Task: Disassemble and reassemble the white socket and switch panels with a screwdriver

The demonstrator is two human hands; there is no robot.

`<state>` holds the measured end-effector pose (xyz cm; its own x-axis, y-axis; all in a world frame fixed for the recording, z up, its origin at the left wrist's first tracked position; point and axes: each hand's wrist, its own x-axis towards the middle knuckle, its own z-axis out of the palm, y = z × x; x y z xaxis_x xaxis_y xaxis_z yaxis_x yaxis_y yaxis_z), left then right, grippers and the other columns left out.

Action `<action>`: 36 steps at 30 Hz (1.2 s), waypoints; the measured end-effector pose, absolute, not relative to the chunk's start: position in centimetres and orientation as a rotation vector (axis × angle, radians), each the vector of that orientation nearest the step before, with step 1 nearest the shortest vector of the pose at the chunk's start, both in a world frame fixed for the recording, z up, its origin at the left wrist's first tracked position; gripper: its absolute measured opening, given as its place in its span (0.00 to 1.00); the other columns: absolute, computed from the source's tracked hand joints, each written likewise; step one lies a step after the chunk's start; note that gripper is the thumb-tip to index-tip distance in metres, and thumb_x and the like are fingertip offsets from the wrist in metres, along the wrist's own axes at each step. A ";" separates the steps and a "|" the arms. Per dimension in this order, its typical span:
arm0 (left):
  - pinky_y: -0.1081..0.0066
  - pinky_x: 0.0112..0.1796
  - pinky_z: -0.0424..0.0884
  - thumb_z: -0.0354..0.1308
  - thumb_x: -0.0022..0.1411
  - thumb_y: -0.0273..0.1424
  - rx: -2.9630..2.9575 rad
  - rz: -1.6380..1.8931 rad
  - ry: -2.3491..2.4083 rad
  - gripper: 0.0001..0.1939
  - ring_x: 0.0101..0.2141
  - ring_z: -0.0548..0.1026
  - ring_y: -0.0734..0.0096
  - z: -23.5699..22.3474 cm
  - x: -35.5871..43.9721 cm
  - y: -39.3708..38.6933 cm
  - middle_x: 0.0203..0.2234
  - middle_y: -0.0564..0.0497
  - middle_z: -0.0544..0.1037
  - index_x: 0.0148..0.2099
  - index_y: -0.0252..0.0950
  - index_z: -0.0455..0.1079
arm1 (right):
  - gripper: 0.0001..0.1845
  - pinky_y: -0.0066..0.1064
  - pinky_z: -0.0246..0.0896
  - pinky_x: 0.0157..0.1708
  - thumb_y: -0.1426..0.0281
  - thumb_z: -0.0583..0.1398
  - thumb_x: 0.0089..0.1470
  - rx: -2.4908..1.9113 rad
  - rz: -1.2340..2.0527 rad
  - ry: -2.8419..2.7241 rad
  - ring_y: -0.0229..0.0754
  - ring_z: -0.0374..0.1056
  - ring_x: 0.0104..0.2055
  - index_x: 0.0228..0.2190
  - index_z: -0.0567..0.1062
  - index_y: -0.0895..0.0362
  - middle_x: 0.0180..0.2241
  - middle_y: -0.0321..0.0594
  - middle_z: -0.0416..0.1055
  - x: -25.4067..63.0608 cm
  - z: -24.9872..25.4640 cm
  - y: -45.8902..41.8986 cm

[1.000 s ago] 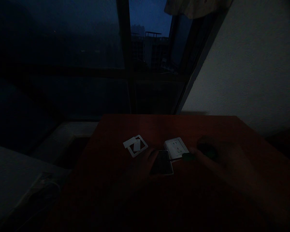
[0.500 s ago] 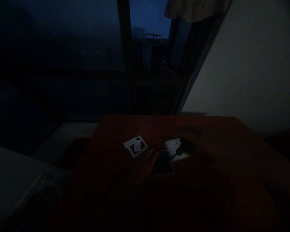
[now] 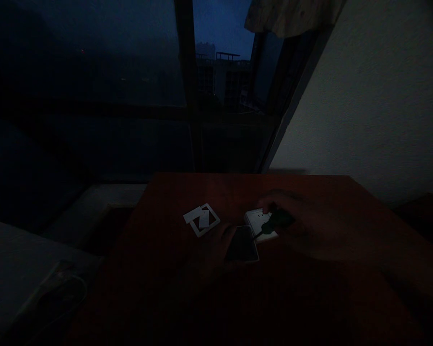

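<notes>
The scene is very dark. My left hand (image 3: 216, 247) grips the left side of a dark square piece with a thin white rim (image 3: 242, 244), low over the table. In my right hand (image 3: 292, 203) is a screwdriver (image 3: 278, 221) with a dark green handle. Its shaft points down and left, and the tip meets the right edge of the square piece; exact contact is hard to make out. Just behind lies a white socket panel (image 3: 256, 220) with slots, partly covered by the screwdriver and my right fingers.
On the reddish-brown table (image 3: 187, 187), left of the hands, lies a white square frame (image 3: 198, 233) with two small white plates (image 3: 194, 215) on it. Windows (image 3: 111, 144) stand behind the table, and a pale wall (image 3: 364, 105) rises at the right.
My right hand, blurred before, now shows more sharply around the screwdriver, its fingers closer over the socket panel. My left hand and the square piece have barely moved.
</notes>
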<state>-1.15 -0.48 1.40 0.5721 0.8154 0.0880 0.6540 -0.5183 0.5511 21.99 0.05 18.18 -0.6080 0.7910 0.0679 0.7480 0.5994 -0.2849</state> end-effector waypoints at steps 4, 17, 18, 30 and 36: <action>0.54 0.53 0.63 0.64 0.54 0.43 2.360 0.497 1.168 0.39 0.54 0.64 0.52 1.3 -1.3 -0.5 0.58 0.43 0.62 0.63 0.43 0.52 | 0.17 0.36 0.61 0.26 0.57 0.52 0.60 -1.708 -0.205 -2.554 0.51 0.73 0.28 0.38 0.71 0.56 0.28 0.45 0.76 20.9 18.1 -0.1; 0.54 0.54 0.63 0.65 0.53 0.43 2.364 0.483 1.172 0.39 0.55 0.64 0.51 1.3 -1.3 -0.4 0.59 0.42 0.61 0.63 0.41 0.53 | 0.17 0.30 0.46 0.20 0.54 0.51 0.59 -1.783 -0.316 -2.535 0.47 0.71 0.24 0.35 0.69 0.54 0.25 0.42 0.74 19.7 18.3 0.1; 0.54 0.53 0.63 0.65 0.53 0.44 2.370 0.476 1.175 0.39 0.55 0.64 0.51 1.3 -1.3 -0.4 0.59 0.42 0.61 0.63 0.40 0.53 | 0.18 0.30 0.46 0.20 0.54 0.50 0.60 -1.786 -0.311 -2.531 0.47 0.71 0.24 0.34 0.70 0.54 0.25 0.42 0.74 19.7 18.3 0.2; 0.52 0.55 0.61 0.63 0.55 0.44 2.373 0.440 1.159 0.40 0.57 0.62 0.50 0.5 -1.7 0.2 0.60 0.42 0.59 0.64 0.41 0.50 | 0.19 0.31 0.48 0.21 0.57 0.48 0.61 -1.830 -0.280 -2.497 0.48 0.71 0.26 0.33 0.72 0.56 0.27 0.46 0.75 19.9 18.6 0.7; 0.53 0.55 0.61 0.63 0.55 0.43 2.342 0.447 1.167 0.38 0.57 0.61 0.51 0.5 -1.8 0.3 0.60 0.42 0.58 0.64 0.41 0.52 | 0.22 0.28 0.58 0.32 0.70 0.58 0.52 -1.445 0.212 -2.537 0.43 0.72 0.38 0.50 0.65 0.56 0.41 0.43 0.75 21.5 18.5 0.8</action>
<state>-1.81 0.27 0.51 0.5827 0.8093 0.0738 0.6516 -0.5196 0.5527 21.46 0.84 18.50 -0.4954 0.8612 0.1138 0.8304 0.5080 -0.2288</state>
